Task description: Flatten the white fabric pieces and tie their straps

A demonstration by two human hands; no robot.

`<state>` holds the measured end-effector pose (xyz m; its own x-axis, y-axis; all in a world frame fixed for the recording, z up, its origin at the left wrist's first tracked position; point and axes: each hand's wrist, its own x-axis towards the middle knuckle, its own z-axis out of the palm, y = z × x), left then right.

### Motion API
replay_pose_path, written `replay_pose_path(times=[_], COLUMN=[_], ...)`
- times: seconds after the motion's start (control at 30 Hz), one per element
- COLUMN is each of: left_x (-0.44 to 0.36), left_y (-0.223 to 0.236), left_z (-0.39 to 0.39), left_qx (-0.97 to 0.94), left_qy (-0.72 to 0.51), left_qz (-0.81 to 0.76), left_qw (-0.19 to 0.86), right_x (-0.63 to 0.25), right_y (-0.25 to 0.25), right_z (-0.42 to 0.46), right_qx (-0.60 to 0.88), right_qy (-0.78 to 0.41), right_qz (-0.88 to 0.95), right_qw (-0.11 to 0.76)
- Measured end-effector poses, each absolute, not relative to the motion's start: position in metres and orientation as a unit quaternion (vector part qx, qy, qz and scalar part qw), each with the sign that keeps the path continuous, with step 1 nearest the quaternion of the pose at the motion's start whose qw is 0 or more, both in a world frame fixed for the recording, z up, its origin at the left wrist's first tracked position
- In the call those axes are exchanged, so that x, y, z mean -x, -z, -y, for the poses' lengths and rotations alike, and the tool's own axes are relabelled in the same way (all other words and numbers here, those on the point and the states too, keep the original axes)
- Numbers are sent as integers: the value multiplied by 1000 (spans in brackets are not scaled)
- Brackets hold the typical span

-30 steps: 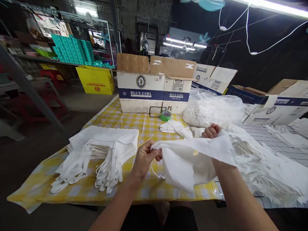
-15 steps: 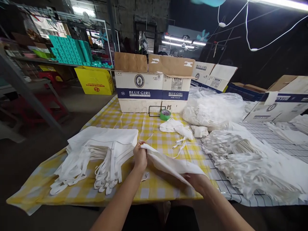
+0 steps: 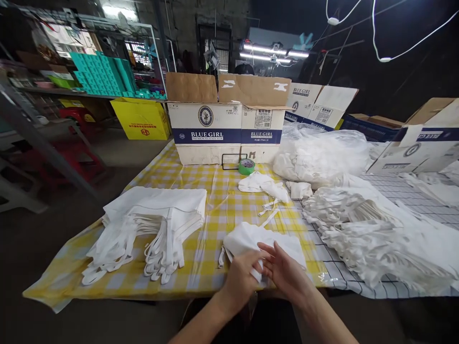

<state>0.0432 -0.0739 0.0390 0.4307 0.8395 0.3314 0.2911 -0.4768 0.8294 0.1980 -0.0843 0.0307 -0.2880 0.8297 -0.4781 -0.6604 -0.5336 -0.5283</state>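
Observation:
A white fabric piece (image 3: 240, 236) with a thin strap at its left end lies partly folded on the table in front of me. My left hand (image 3: 242, 277) is closed, pinching a bit of its near edge. Close against it, my right hand (image 3: 289, 274) has its fingers stretched out toward the left fingertips, over the cloth. Where the fingers meet, the cloth is partly hidden. To the left lies a neat stack of white strapped fabric pieces (image 3: 172, 198), straps hanging toward me. A larger heap of white fabric pieces (image 3: 380, 224) spreads out on the right.
Behind stand a Blue Girl carton (image 3: 208, 122), a roll of green tape (image 3: 246, 166) and a clear plastic bag of white cloth (image 3: 322, 155). Loose white pieces (image 3: 263, 184) lie mid-table on the yellow checked tablecloth (image 3: 179, 167). A grey post (image 3: 53, 138) slants at left.
The fabric piece, held stretched between both hands before, now lies lower on the table. My left hand has moved right and toward me, meeting my right hand, which has let its end go.

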Motion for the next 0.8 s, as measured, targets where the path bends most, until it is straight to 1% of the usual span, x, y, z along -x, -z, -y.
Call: replay_pose_path(times=[0.07, 0.13, 0.2, 0.23, 0.3, 0.37, 0.43, 0.47, 0.5, 0.57, 0.6, 0.63, 0.67, 0.7, 0.73, 0.8], left_x=[-47, -43, -33, -25, -10, -1, -2, -5, -11, -27, -35, -42, -48, -51, -53, -51], left_y=[-32, -36, -48, -55, -65, -65, -58, -53, -48, -39, -36, -34, -32, -30, -29, -28], left_z=[97, 110, 112, 109, 94, 72, 48, 37, 29, 17, 15, 13, 13, 13, 13, 12], left_qx=[-849, -881, -880, -870, -829, -767, -722, -718, -727, -756, -768, -775, -779, -779, -777, -778], left_qy=[-275, -198, -159, -157, -197, -277, -318, -312, -294, -237, -207, -180, -160, -147, -142, -145], left_qz=[-313, -297, -280, -271, -299, -405, -501, -526, -533, -531, -534, -538, -544, -551, -555, -544], left_qw=[326, 310, 348, 381, 429, 414, 356, 332, 316, 299, 288, 278, 268, 262, 262, 279], right_x=[-189, -187, -189, -192, -197, -202, -208, -211, -216, -227, -233, -241, -248, -255, -262, -273], right_y=[-35, -38, -36, -35, -33, -33, -36, -36, -36, -32, -28, -23, -18, -13, -9, -7], right_z=[85, 84, 84, 85, 88, 89, 84, 78, 72, 57, 50, 44, 39, 36, 34, 34], right_qx=[343, 348, 373, 386, 409, 446, 507, 542, 578, 647, 674, 694, 709, 718, 720, 714], right_qy=[-821, -829, -805, -791, -765, -729, -649, -582, -496, -284, -184, -108, -63, -48, -53, -87], right_qz=[128, 129, 139, 149, 189, 272, 395, 462, 527, 622, 647, 660, 665, 667, 670, 678], right_qw=[439, 419, 439, 451, 460, 441, 408, 392, 377, 337, 304, 265, 225, 192, 170, 156])
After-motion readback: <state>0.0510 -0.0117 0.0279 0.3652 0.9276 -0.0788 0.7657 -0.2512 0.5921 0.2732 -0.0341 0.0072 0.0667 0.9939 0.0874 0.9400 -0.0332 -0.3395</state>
